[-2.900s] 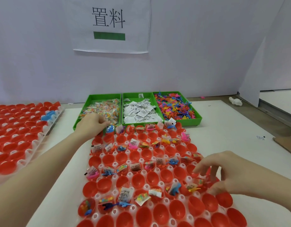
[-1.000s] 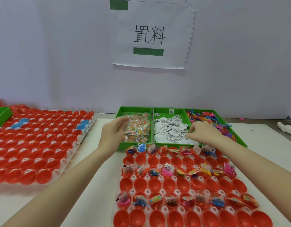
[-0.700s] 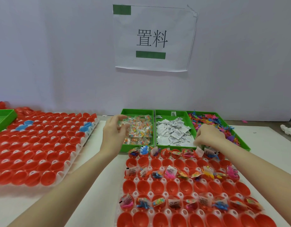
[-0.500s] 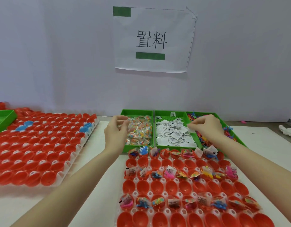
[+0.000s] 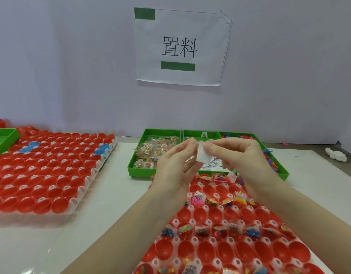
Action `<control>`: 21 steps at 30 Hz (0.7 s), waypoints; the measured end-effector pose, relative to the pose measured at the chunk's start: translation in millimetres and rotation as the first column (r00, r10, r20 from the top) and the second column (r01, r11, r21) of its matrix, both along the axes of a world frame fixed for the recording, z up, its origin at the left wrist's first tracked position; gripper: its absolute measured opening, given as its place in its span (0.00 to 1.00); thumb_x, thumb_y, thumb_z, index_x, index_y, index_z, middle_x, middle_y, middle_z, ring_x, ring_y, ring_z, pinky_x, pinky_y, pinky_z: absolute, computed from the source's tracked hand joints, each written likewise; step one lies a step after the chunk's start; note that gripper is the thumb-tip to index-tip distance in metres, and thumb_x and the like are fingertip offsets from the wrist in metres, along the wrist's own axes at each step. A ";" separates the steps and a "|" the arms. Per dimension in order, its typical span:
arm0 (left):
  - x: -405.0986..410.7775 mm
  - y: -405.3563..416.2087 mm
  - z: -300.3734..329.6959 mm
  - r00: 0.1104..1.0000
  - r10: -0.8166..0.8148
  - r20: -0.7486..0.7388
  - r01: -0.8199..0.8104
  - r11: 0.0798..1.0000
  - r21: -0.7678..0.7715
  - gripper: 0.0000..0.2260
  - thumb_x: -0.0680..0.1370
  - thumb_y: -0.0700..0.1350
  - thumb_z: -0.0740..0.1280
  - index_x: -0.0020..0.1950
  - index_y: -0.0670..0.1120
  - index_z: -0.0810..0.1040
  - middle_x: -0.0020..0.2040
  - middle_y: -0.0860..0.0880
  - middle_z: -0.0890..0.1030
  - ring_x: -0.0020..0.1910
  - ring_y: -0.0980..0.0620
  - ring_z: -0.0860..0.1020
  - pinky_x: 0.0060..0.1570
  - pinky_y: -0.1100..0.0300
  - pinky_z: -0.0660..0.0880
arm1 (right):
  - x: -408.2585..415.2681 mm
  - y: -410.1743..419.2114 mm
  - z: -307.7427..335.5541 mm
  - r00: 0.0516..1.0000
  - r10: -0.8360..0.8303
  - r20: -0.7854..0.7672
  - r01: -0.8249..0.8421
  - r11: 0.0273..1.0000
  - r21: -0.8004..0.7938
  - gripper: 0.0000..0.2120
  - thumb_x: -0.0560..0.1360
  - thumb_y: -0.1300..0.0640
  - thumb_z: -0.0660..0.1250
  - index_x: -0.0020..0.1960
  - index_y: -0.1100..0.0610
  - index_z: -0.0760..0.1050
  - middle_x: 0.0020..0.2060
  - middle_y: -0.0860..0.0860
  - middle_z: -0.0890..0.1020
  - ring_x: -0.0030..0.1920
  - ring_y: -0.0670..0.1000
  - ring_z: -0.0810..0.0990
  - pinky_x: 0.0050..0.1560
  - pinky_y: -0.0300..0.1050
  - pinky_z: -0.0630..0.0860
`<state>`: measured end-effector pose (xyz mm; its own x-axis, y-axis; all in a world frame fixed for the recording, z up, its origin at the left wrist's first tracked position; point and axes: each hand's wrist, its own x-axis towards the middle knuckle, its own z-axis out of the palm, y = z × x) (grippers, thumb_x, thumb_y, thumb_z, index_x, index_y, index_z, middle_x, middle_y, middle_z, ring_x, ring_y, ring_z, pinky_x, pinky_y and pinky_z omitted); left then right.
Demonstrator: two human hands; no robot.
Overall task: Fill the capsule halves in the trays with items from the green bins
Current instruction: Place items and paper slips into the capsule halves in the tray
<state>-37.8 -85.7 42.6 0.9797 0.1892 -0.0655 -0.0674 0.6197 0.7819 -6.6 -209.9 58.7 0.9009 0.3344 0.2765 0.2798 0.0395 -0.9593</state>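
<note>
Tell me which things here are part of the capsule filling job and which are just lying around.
Job: green bins, near tray of red halves, white slip pinched by left hand and right hand, left tray.
Lying about: wall sign, white scrap, far-left green bin.

3 green bins [image 5: 139, 168] stand side by side at the far edge of the white mat. The left bin holds clear packets of coloured bits [image 5: 153, 150], the middle one white paper slips [image 5: 211, 164], the right one small coloured plastic figures [image 5: 270, 161]. One white slip [image 5: 200, 154] is held up above the middle bin, pinched between both hands. The near tray [image 5: 214, 242], just in front of the bins, carries red capsule halves, open side up; some rows hold items, others are bare. A 2nd tray of red halves [image 5: 42, 175], with a few blue ones [image 5: 30, 146], lies at the left edge.
</note>
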 end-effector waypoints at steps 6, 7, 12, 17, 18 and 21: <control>-23.9 -16.2 -1.1 0.993 -0.026 0.117 -0.007 0.963 0.270 0.08 0.70 0.41 0.71 0.47 0.51 0.82 0.46 0.53 0.83 0.47 0.60 0.81 0.52 0.63 0.77 | -21.4 -12.2 -0.7 0.985 -0.133 0.110 0.134 0.991 -0.006 0.02 0.64 0.56 0.72 0.36 0.50 0.83 0.26 0.47 0.80 0.23 0.39 0.70 0.28 0.30 0.69; -25.7 -18.8 -0.5 0.993 0.000 0.118 -0.038 0.948 0.317 0.11 0.69 0.39 0.72 0.47 0.53 0.80 0.46 0.56 0.83 0.48 0.63 0.80 0.54 0.62 0.75 | -24.0 -14.9 -0.7 0.987 -0.134 0.090 0.136 0.991 -0.008 0.03 0.63 0.53 0.72 0.36 0.49 0.83 0.28 0.51 0.79 0.23 0.40 0.70 0.28 0.31 0.70; -29.0 -24.2 0.2 0.987 0.054 0.152 -0.114 0.902 0.416 0.15 0.71 0.35 0.71 0.43 0.57 0.79 0.39 0.62 0.82 0.42 0.69 0.79 0.46 0.69 0.76 | -33.9 -31.5 1.1 0.987 0.034 -0.159 -0.015 0.993 0.118 0.11 0.76 0.54 0.61 0.53 0.52 0.79 0.30 0.49 0.76 0.29 0.42 0.74 0.35 0.34 0.76; -37.8 -33.1 0.3 0.990 0.002 0.138 -0.067 0.884 0.462 0.13 0.72 0.36 0.71 0.52 0.52 0.80 0.53 0.51 0.81 0.50 0.58 0.80 0.48 0.66 0.77 | -44.5 -51.7 4.7 0.983 0.077 -0.167 -0.034 0.969 0.247 0.16 0.79 0.65 0.54 0.63 0.54 0.71 0.37 0.52 0.84 0.39 0.47 0.83 0.43 0.38 0.80; -39.3 -35.2 0.0 0.992 -0.009 0.127 -0.050 0.888 0.456 0.14 0.72 0.36 0.71 0.53 0.51 0.80 0.55 0.50 0.80 0.53 0.55 0.80 0.51 0.63 0.77 | -46.4 -54.0 5.6 0.987 0.056 -0.152 -0.018 0.970 0.241 0.16 0.79 0.64 0.55 0.63 0.55 0.71 0.40 0.52 0.85 0.42 0.47 0.84 0.45 0.38 0.80; -44.9 -42.4 1.8 0.993 -0.036 0.115 -0.019 0.896 0.445 0.13 0.72 0.37 0.71 0.53 0.51 0.80 0.54 0.49 0.81 0.55 0.53 0.79 0.55 0.59 0.76 | -52.1 -58.8 5.2 0.997 -0.025 -0.074 0.036 0.989 0.142 0.15 0.77 0.60 0.57 0.62 0.52 0.73 0.48 0.47 0.85 0.53 0.45 0.81 0.56 0.41 0.77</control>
<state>-82.6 -128.1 44.3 0.9768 0.1632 0.1386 -0.1717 0.2106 0.9624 -58.7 -268.6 63.9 0.9294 0.2679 0.2540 0.2137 0.1706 -0.9619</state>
